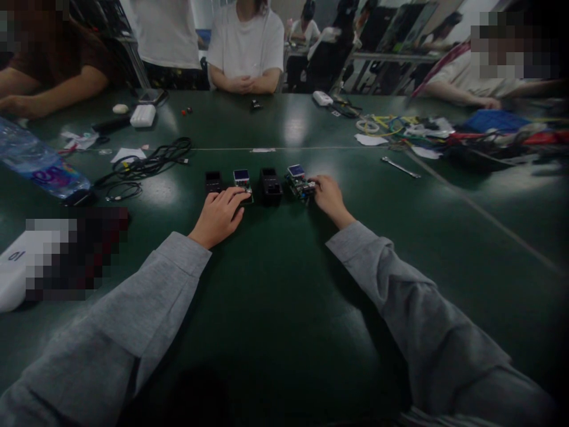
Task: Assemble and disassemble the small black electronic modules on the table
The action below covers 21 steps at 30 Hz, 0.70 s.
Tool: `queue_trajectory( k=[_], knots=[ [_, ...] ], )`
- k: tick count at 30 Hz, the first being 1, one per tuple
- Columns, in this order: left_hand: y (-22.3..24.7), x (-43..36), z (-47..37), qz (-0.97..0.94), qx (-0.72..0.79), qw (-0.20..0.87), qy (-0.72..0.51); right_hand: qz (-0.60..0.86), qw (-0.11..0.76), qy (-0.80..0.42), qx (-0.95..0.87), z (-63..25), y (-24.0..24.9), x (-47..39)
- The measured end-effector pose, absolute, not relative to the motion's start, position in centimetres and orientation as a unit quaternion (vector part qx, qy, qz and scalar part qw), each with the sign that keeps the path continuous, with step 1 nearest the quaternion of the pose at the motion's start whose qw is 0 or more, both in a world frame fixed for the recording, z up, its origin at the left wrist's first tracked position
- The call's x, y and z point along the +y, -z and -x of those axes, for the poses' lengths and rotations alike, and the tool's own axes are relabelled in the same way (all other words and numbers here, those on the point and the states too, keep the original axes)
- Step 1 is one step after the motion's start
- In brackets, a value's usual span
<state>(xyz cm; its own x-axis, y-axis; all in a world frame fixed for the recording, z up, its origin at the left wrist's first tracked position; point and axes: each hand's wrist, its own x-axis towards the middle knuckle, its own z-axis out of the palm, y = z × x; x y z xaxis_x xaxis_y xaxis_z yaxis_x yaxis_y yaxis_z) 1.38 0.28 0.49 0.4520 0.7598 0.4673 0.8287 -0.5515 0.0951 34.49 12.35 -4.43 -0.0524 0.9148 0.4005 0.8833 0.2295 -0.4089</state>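
Observation:
In a row on the green table [275, 284] stand two black plastic cases and two small circuit boards with screens. My left hand [217, 216] lies with its fingers stretched out, over the front of the left black case [213, 179] and touching the left circuit board [242, 177]. Between the boards sits the other black case [271, 185]. At the right end, my right hand [329, 197] has its fingers closed on the right edge of the right circuit board [299, 184], which sits slightly askew. My right fingertips are partly hidden.
A wrench [400, 167] lies to the right, before a heap of cables [400, 126]. On the left are black cables [155, 160], a tipped plastic bottle [40, 160] and a white object [18, 261]. People sit and stand beyond the far edge.

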Motion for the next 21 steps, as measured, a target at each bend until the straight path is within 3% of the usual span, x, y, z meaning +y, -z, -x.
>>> queue_trajectory(
  k=[5,15,21],
  knots=[
    [-0.6,0.2,-1.4,0.851,-0.466,0.069,0.231,0.587,0.259,-0.008,-0.767,-34.3,4.3,11.9],
    [-0.8,0.2,-1.4,0.852,-0.466,0.071,0.23,0.567,0.262,0.008,-0.781,-33.9,4.3,11.3],
    [-0.8,0.2,-1.5,0.85,-0.47,0.066,0.226,0.597,0.461,-0.021,-0.656,-34.5,3.7,12.1]
  ],
)
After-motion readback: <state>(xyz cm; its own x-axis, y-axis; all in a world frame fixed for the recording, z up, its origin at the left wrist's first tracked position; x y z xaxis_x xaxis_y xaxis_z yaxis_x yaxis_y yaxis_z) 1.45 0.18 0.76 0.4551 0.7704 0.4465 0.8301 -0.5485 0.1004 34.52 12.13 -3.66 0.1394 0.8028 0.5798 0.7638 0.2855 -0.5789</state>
